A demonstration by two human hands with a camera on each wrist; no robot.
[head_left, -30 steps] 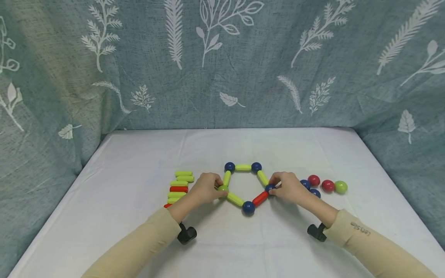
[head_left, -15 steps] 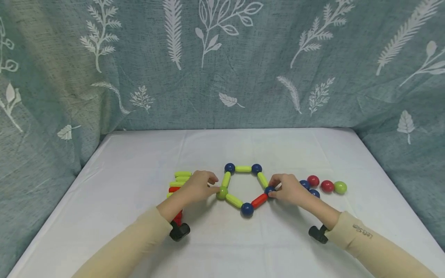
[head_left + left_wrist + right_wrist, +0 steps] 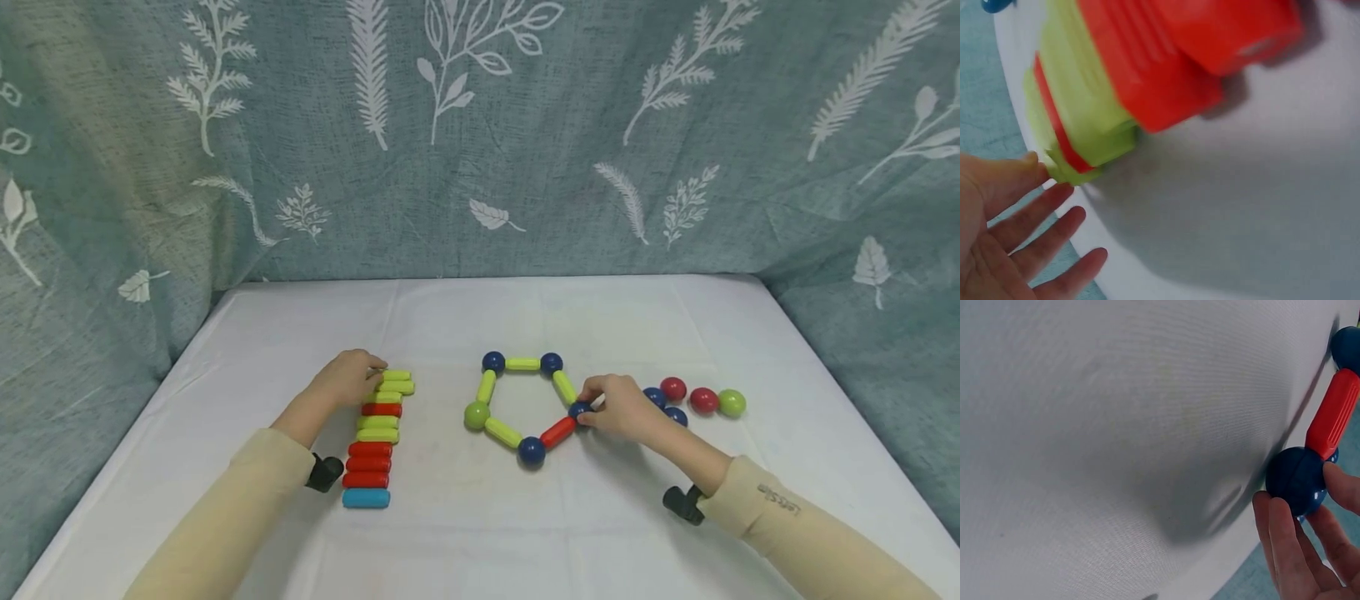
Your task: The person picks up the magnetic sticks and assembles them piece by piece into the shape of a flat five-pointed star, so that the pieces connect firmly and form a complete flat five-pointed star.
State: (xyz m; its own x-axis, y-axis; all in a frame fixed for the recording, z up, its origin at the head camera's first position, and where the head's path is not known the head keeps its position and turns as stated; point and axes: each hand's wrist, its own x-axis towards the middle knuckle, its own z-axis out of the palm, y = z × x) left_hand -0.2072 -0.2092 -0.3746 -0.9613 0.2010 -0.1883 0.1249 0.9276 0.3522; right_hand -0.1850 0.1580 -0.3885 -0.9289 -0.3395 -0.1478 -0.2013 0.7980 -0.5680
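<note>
My left hand [image 3: 345, 379] is at the far end of a row of short sticks. Its thumb and index finger lie around the end of the farthest yellow-green stick [image 3: 397, 376], the other fingers spread; no firm grip shows. My right hand [image 3: 621, 407] pinches a dark blue ball [image 3: 1295, 480], joined to a red stick [image 3: 1334, 412]. That ball is the right corner of a five-sided ring of balls and sticks lying on the table. A green ball [image 3: 476, 415] forms its left corner; another blue ball [image 3: 532, 451] is at the near corner.
Red sticks [image 3: 367, 464], more yellow-green ones and a blue stick [image 3: 366, 498] lie in the row at left. Beyond my right hand are loose blue balls [image 3: 677, 416], red balls [image 3: 703, 401] and a green ball [image 3: 732, 403]. A leaf-patterned curtain [image 3: 450, 192] hangs behind the white table [image 3: 487, 533].
My left hand has let go of the ring's green ball and moved left to the row of sticks. My right hand stays on its blue ball.
</note>
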